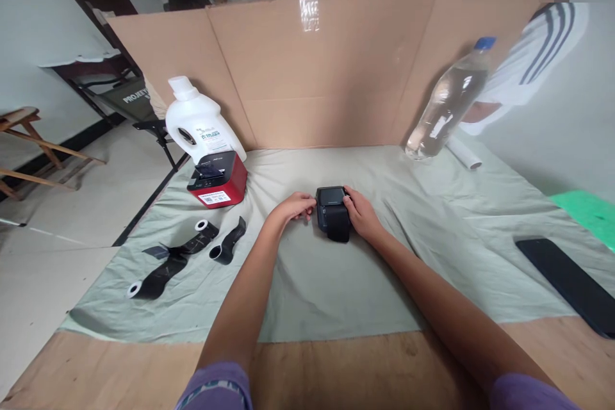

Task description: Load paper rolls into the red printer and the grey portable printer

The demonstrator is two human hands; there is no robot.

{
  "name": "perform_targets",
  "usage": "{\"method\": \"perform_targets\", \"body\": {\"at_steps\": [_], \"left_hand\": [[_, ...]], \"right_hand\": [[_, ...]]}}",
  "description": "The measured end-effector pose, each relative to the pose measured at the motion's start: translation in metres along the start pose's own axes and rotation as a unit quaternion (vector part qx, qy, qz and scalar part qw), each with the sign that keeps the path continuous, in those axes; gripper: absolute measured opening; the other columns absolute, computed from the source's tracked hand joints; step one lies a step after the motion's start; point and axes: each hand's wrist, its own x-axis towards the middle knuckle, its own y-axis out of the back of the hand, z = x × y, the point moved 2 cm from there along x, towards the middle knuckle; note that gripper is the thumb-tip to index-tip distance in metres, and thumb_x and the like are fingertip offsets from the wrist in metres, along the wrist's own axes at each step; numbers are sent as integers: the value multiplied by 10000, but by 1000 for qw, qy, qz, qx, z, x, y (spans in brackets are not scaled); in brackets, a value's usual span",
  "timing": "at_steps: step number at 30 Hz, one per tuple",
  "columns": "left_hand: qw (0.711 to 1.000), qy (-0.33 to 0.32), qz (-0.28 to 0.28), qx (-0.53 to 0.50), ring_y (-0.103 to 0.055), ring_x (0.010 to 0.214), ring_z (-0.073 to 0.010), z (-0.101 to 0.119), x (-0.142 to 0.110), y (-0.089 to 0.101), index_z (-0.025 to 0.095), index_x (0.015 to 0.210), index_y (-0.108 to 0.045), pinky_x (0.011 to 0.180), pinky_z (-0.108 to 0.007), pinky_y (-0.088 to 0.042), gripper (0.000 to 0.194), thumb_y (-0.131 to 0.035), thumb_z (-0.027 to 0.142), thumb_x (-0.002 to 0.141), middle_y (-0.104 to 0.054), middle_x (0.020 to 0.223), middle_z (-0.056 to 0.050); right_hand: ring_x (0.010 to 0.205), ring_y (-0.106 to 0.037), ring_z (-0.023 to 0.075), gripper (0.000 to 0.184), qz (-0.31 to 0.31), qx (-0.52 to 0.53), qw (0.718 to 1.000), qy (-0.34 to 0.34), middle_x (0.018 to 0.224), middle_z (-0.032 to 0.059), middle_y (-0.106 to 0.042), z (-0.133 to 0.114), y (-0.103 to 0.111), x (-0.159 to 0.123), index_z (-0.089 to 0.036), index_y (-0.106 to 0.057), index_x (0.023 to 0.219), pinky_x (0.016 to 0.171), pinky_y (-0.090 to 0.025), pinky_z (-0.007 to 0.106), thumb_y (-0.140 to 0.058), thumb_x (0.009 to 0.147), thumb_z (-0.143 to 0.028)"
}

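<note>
A small black box-shaped device, resembling a portable printer, rests on the cloth in front of me. A wide black strip hangs from its front toward me. My right hand is wrapped around the device's right side, thumb on its top edge. At the left side, my left hand has its fingers curled together, the fingertips at or very near the device's edge. Whether anything small is between those fingers is hidden.
Rolls of black strip lie partly unwound at left, near a red and black box-shaped device and a white jug. A clear bottle, white tube and black phone are at right. Cardboard stands behind; a person's sleeve shows.
</note>
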Motion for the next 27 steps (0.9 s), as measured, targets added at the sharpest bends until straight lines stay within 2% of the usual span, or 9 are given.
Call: {"method": "perform_targets", "body": {"at_steps": [7,12,17,20,23,25,27], "left_hand": [[1000,-4,0,-1,-544,459,-81,-3,3,1,175,680,-503,365,-182,-207,139,-589,209,783,-506,588,29],[1000,6,7,-8,-485,424,-69,-4,5,0,175,686,-521,378,-178,-193,150,-611,243,786,-491,570,34],[1000,-7,2,-21,-504,463,-68,-6,0,3,170,710,-562,396,-176,-189,165,-652,292,776,-539,615,18],[997,-41,0,-60,-562,561,-65,-10,-7,10,172,839,-630,418,-161,-208,184,-678,342,787,-642,774,-21],[990,-82,25,-112,-619,673,-81,-10,-13,15,195,1151,-658,438,-162,-258,406,-713,362,785,-702,1133,-103],[989,-106,35,-94,-636,713,-84,-7,-16,15,257,1362,-583,444,-170,-274,613,-719,304,767,-589,1424,-117],[991,-118,23,-62,-625,701,-69,-3,-16,12,323,1457,-517,442,-172,-264,711,-675,244,768,-479,1553,-83]], "right_hand": [[1322,-550,313,589,-5,-6,1000,-9,1388,173,-613,2,-1,-1,-163,-506,1452,1126,-403,542,-297,1017,-501],[1319,-549,329,648,-13,-22,999,-19,1390,194,-604,4,-2,-1,-141,-435,1511,1123,-397,550,-264,1018,-525],[1324,-544,320,641,-14,-21,1000,-9,1399,182,-599,4,-2,-1,-169,-440,1510,1123,-399,540,-259,1024,-546],[1316,-542,329,638,-17,-28,999,-7,1378,186,-607,4,-2,-1,-164,-433,1512,1120,-390,551,-273,1024,-543],[1307,-542,334,633,-22,-32,999,-2,1366,185,-611,4,-3,0,-166,-434,1511,1115,-390,547,-286,1021,-538],[1295,-548,344,651,-21,-25,999,-3,1373,194,-605,4,-4,0,-142,-397,1531,1110,-391,553,-299,1016,-528],[1289,-555,353,693,-18,-8,1000,-6,1389,206,-596,3,-4,1,-109,-308,1570,1106,-392,566,-321,1008,-513]]}}
